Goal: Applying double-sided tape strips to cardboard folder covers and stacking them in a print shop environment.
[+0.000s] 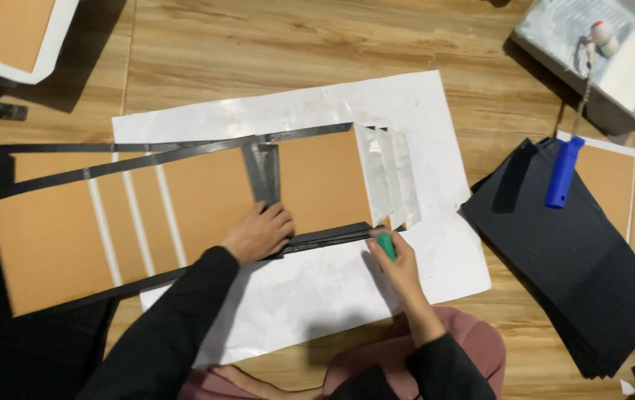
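Pink-clad knees sat nearest, w/ the right hand clenched round a green-handled tool at the board's near edge. Left hand lay flat, fingers spread, pinning the brown board on white paper. Board looked light, stiff, prob. creasable at its dark-taped edges; best held flat, mid-panel.

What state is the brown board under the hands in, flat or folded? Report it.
Flat. The brown board lies spread on the white paper, its surface level, with the left hand pressing on its near edge and the right hand gripping a green tool.
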